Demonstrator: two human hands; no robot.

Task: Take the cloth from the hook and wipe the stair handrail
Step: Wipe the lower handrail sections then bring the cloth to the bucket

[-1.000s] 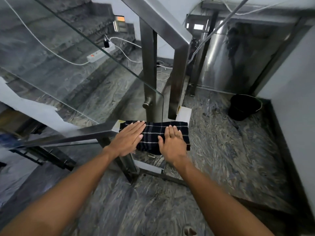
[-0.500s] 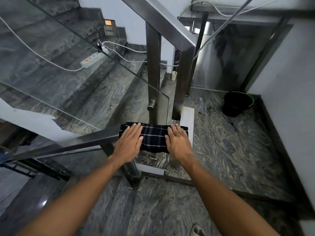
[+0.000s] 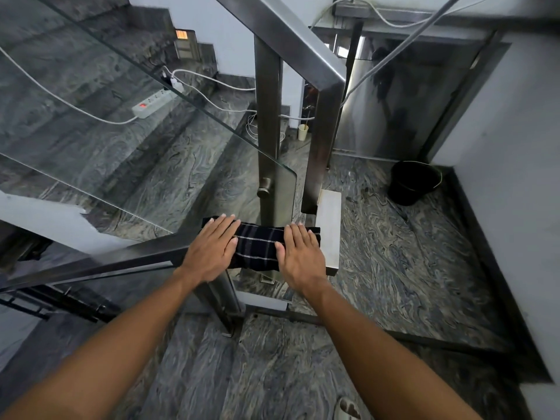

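A dark plaid cloth [image 3: 257, 247] lies draped over the lower steel handrail [image 3: 121, 262], close to its flat right end [image 3: 328, 225]. My left hand [image 3: 212, 253] presses flat on the cloth's left part. On its right part my right hand [image 3: 300, 256] lies flat as well, fingers pointing away from me. The middle of the cloth shows between the two hands. A second, upper handrail [image 3: 288, 34] slopes up to the left above them.
A glass panel [image 3: 121, 116] and steel posts [image 3: 268, 131] stand just behind the rail. A white power strip [image 3: 151, 104] with cables lies on the marble steps. A black bucket [image 3: 412, 183] sits in the landing's corner by the wall, a paper cup [image 3: 302, 132] farther back.
Both hands have stayed flat on the cloth and slid it slightly left along the rail, baring more of the rail's right end. My view has shifted a little.
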